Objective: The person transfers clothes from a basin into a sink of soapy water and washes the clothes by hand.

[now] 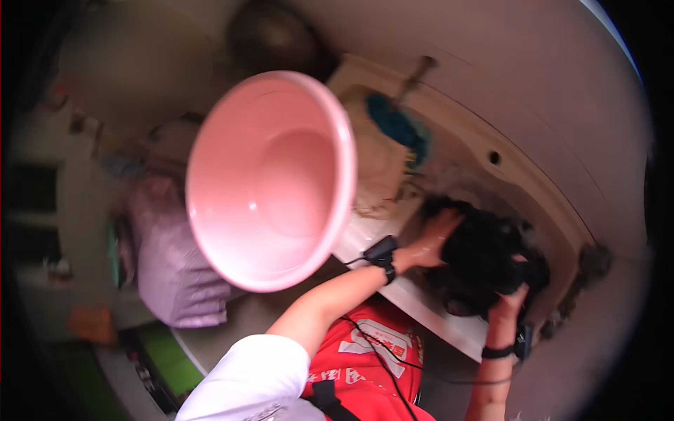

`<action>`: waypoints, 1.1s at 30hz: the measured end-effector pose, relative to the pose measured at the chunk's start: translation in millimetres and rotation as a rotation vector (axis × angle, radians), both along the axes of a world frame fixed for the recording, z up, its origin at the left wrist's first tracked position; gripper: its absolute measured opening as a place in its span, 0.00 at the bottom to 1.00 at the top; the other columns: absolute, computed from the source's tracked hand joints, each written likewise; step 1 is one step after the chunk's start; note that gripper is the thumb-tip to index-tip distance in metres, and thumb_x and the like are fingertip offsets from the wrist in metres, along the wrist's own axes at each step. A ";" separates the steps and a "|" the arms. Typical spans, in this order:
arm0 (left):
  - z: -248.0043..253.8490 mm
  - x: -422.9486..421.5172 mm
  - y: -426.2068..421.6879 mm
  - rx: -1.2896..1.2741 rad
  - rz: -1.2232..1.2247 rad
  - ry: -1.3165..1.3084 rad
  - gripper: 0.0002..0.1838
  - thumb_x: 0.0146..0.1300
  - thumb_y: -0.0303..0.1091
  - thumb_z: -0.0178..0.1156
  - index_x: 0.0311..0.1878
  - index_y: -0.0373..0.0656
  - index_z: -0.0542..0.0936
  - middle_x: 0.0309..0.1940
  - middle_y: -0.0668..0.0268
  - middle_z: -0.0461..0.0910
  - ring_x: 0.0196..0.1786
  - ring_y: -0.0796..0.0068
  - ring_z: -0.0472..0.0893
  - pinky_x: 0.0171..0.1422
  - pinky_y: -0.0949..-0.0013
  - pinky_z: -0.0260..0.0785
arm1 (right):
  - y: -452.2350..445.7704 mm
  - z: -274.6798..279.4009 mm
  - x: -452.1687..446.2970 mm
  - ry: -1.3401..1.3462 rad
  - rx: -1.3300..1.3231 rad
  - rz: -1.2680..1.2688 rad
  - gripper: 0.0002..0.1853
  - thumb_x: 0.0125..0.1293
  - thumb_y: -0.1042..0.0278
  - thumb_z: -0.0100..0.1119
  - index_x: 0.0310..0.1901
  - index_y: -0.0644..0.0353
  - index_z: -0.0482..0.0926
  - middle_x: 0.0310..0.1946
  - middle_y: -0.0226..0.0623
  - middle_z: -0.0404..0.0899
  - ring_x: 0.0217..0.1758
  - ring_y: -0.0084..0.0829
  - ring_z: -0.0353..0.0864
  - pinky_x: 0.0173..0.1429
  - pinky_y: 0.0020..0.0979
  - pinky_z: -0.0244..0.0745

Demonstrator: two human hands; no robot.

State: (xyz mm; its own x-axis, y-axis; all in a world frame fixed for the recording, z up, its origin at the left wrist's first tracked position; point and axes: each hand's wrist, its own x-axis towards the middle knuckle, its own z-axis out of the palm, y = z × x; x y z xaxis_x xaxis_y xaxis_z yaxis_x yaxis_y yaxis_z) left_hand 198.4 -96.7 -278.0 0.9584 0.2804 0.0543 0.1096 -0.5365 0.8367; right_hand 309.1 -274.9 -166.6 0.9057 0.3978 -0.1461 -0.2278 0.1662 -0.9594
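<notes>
A bunched heap of black cloth (pixel 481 249) lies in the pale sink (pixel 449 319), below and in front of me. My left hand (pixel 437 238) is on the heap's left side, its fingers closed into the folds and the fingertips partly hidden. On the near right side, my right hand (pixel 514 298) grips the same cloth, and most of its fingers are out of sight in the folds. Black straps with small devices circle both wrists.
A large pink basin (pixel 295 189) stands left of the sink, tilted toward me; its support is hidden. A blue-green cloth (pixel 400 126) lies at the sink's far end, near the tap (pixel 419 74). A lilac-covered object (pixel 175 259) stands farther left. Thin black cables cross my red apron (pixel 358 358).
</notes>
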 end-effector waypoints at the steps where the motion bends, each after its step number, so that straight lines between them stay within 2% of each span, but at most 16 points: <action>1: -12.0 -1.7 -5.1 0.016 0.019 -0.110 0.66 0.30 0.41 0.76 0.73 0.40 0.46 0.73 0.48 0.44 0.75 0.46 0.44 0.76 0.51 0.40 | -6.8 4.6 8.6 -0.011 0.046 0.001 0.13 0.55 0.70 0.58 0.44 0.62 0.78 0.37 0.27 0.79 0.39 0.23 0.77 0.47 0.27 0.72; 3: -26.9 5.7 -13.2 -0.111 0.002 -0.195 0.64 0.32 0.38 0.75 0.73 0.39 0.46 0.73 0.48 0.44 0.75 0.49 0.45 0.76 0.56 0.42 | -17.7 6.1 31.8 -0.008 0.139 0.035 0.14 0.61 0.67 0.51 0.46 0.61 0.77 0.40 0.27 0.78 0.39 0.20 0.76 0.43 0.24 0.69; 5: -34.3 20.1 -19.0 -0.220 0.191 -0.105 0.40 0.40 0.25 0.65 0.63 0.36 0.66 0.59 0.48 0.70 0.63 0.49 0.69 0.66 0.59 0.62 | -32.6 -14.2 71.1 0.037 0.257 0.107 0.15 0.67 0.64 0.43 0.49 0.60 0.75 0.42 0.26 0.77 0.39 0.18 0.74 0.39 0.22 0.67; 6: 23.3 18.2 -3.8 -0.426 0.222 -0.107 0.33 0.40 0.23 0.62 0.57 0.35 0.71 0.52 0.48 0.75 0.57 0.47 0.73 0.61 0.58 0.66 | -43.8 -31.0 89.8 0.068 0.313 0.152 0.16 0.69 0.63 0.39 0.51 0.60 0.74 0.44 0.26 0.77 0.40 0.17 0.74 0.37 0.20 0.66; 8: -3.4 15.3 -9.0 -0.478 0.353 -0.073 0.36 0.47 0.32 0.59 0.63 0.34 0.65 0.60 0.45 0.67 0.65 0.49 0.66 0.68 0.58 0.58 | -38.0 -32.1 86.0 0.056 0.342 0.213 0.18 0.72 0.61 0.35 0.52 0.59 0.73 0.45 0.26 0.77 0.40 0.15 0.73 0.36 0.19 0.64; 10: -39.6 7.1 -5.9 -0.520 0.419 -0.174 0.39 0.52 0.40 0.58 0.66 0.33 0.59 0.65 0.45 0.61 0.69 0.52 0.60 0.72 0.58 0.51 | -9.4 15.1 43.8 -0.359 -0.033 0.259 0.16 0.68 0.61 0.47 0.52 0.58 0.76 0.44 0.26 0.79 0.42 0.22 0.78 0.49 0.22 0.73; 12: -43.6 -0.6 -9.5 -0.486 0.479 -0.116 0.40 0.56 0.46 0.58 0.66 0.31 0.58 0.65 0.45 0.60 0.69 0.56 0.60 0.73 0.59 0.50 | -31.7 -24.5 56.3 -0.018 -0.021 0.385 0.26 0.60 0.70 0.57 0.61 0.65 0.69 0.57 0.39 0.75 0.58 0.29 0.74 0.58 0.29 0.71; 13: -32.1 -9.0 -5.7 -0.290 0.476 -0.076 0.37 0.56 0.43 0.60 0.64 0.30 0.61 0.58 0.44 0.69 0.63 0.56 0.69 0.67 0.58 0.59 | -20.9 -14.0 55.4 -0.065 -0.378 0.489 0.31 0.53 0.71 0.63 0.60 0.68 0.68 0.55 0.43 0.75 0.57 0.33 0.74 0.60 0.33 0.71; 14: 18.7 -11.6 1.2 -0.415 0.443 0.203 0.35 0.53 0.39 0.62 0.61 0.30 0.65 0.51 0.45 0.76 0.53 0.51 0.77 0.59 0.56 0.68 | -53.3 -66.9 65.8 -0.216 -0.971 0.452 0.35 0.49 0.67 0.66 0.59 0.72 0.67 0.59 0.49 0.71 0.62 0.35 0.71 0.64 0.37 0.67; 15: 11.7 -10.0 -0.9 -0.164 0.395 0.349 0.34 0.51 0.36 0.64 0.59 0.31 0.67 0.43 0.46 0.79 0.44 0.47 0.80 0.50 0.54 0.73 | -65.2 -99.0 65.6 -0.405 -0.992 0.536 0.35 0.46 0.64 0.67 0.57 0.70 0.69 0.62 0.54 0.66 0.67 0.42 0.65 0.66 0.40 0.63; 17: 12.0 -5.8 -3.3 -0.024 0.169 0.740 0.37 0.48 0.40 0.67 0.61 0.36 0.67 0.61 0.43 0.66 0.62 0.46 0.68 0.62 0.49 0.64 | -55.1 -90.4 69.9 -0.655 -1.485 0.948 0.46 0.41 0.61 0.70 0.65 0.58 0.62 0.64 0.56 0.59 0.69 0.56 0.57 0.69 0.46 0.56; 19: 27.5 3.9 -14.6 0.374 0.053 0.800 0.50 0.42 0.44 0.73 0.69 0.44 0.59 0.71 0.48 0.50 0.72 0.44 0.53 0.67 0.40 0.54 | -42.4 -90.4 65.7 -0.824 -1.329 0.783 0.52 0.39 0.59 0.72 0.69 0.53 0.56 0.69 0.54 0.50 0.72 0.55 0.50 0.68 0.54 0.55; 21: 24.1 11.3 -6.3 0.522 -0.034 0.540 0.66 0.31 0.47 0.78 0.74 0.52 0.48 0.74 0.49 0.40 0.75 0.45 0.40 0.69 0.34 0.44 | -23.9 -84.3 68.1 -0.925 -1.272 0.852 0.57 0.35 0.54 0.75 0.70 0.53 0.55 0.72 0.54 0.41 0.75 0.57 0.40 0.67 0.62 0.51; 25: -19.0 18.6 -13.5 0.536 -0.194 0.669 0.72 0.23 0.48 0.80 0.74 0.64 0.45 0.74 0.47 0.36 0.76 0.45 0.38 0.68 0.36 0.47 | -5.0 -97.0 45.4 -0.837 -1.257 1.028 0.61 0.32 0.49 0.77 0.71 0.52 0.54 0.73 0.54 0.37 0.75 0.62 0.34 0.65 0.68 0.48; 27: -40.9 23.0 -24.0 0.616 -0.236 0.738 0.66 0.28 0.46 0.79 0.74 0.65 0.49 0.74 0.47 0.36 0.76 0.45 0.40 0.67 0.37 0.50 | -12.5 -117.6 35.0 -0.892 -1.244 1.121 0.60 0.31 0.47 0.78 0.71 0.40 0.55 0.73 0.50 0.36 0.74 0.65 0.33 0.63 0.71 0.50; 33: -112.3 34.3 -17.6 0.802 -0.044 0.413 0.33 0.57 0.43 0.60 0.67 0.51 0.65 0.71 0.46 0.50 0.71 0.44 0.53 0.66 0.41 0.53 | -6.0 -156.9 48.5 -0.924 -1.180 0.937 0.61 0.31 0.46 0.79 0.70 0.50 0.57 0.74 0.48 0.34 0.74 0.63 0.35 0.61 0.71 0.54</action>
State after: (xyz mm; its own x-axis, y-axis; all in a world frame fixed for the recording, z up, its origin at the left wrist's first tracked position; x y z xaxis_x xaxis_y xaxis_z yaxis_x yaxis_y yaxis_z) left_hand 232.7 -114.2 -390.3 0.9538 0.2695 -0.1330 0.2842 -0.9527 0.1075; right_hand 357.6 -281.0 -323.5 0.4016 0.8537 -0.3315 0.8037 -0.5021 -0.3193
